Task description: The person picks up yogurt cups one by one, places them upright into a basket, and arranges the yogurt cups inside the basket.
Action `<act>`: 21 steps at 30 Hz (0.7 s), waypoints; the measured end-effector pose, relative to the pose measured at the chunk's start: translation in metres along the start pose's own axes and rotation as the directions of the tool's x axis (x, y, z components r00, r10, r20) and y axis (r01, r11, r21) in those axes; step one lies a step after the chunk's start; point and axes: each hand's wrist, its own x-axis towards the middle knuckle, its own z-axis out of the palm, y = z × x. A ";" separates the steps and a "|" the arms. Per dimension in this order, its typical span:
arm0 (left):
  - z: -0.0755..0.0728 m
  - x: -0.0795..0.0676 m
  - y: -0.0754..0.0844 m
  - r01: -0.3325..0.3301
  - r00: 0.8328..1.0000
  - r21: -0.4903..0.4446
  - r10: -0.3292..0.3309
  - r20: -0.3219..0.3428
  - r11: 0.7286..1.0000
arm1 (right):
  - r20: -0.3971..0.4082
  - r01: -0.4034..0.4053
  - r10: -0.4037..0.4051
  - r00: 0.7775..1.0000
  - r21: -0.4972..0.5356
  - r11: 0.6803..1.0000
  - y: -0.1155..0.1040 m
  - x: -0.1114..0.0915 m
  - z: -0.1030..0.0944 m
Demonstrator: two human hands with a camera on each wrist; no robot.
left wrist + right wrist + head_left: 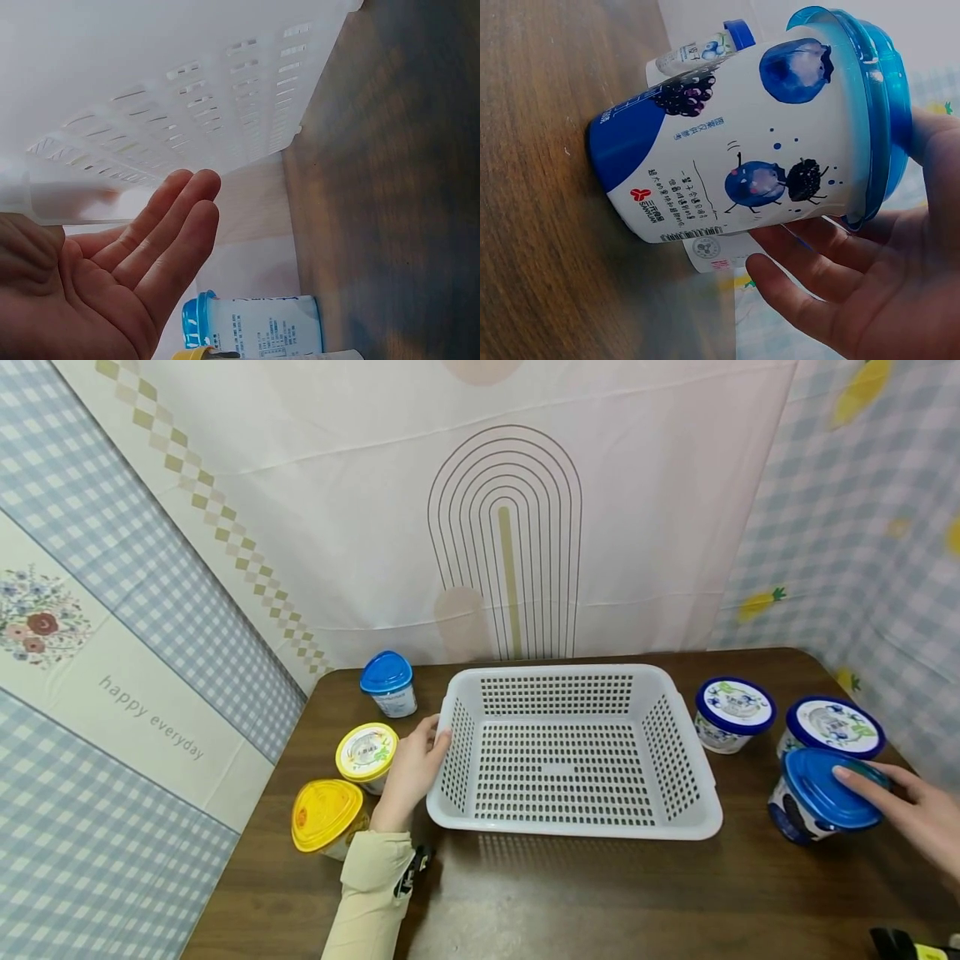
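Note:
A white plastic basket (570, 837) stands in the middle of the table. My left hand (411, 768) holds its left rim, thumb over the edge; in the left wrist view the other fingers (176, 247) extend outside the perforated wall. On the right, my right hand (918, 810) grips a blue-lidded yogurt tub (806, 814), thumb on the lid. The right wrist view shows blueberry drawings on this tub (742, 150), with fingers behind it. Two round tubs with white, blue-edged lids, one nearer the basket (735, 706) and one farther right (836, 727), stand behind it.
Left of the basket stand a blue-lidded tub (387, 681), a round tub with a yellow-edged lid (367, 753) and a yellow-lidded tub (327, 817). Patterned cloth (360, 510) hangs behind the brown table (570, 902) and on both sides.

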 end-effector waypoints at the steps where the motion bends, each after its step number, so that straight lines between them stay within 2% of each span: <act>1: 0.000 0.000 0.000 -0.001 1.000 -0.001 0.001 -0.001 1.000 | 0.001 -0.001 0.001 1.000 0.002 1.000 0.000 0.000 0.000; 5: -0.001 -0.001 0.001 -0.012 1.000 -0.005 0.012 -0.009 1.000 | 0.015 0.000 0.000 1.000 0.000 1.000 -0.001 -0.002 -0.001; 13: 0.001 -0.002 0.001 -0.028 0.999 -0.009 0.028 -0.016 1.000 | 0.103 -0.027 0.025 0.994 0.016 1.000 0.003 0.000 -0.003; 21: 0.000 -0.002 0.003 -0.022 1.000 -0.008 0.022 -0.006 1.000 | 0.085 0.068 -0.068 0.994 0.003 0.998 0.010 0.006 -0.003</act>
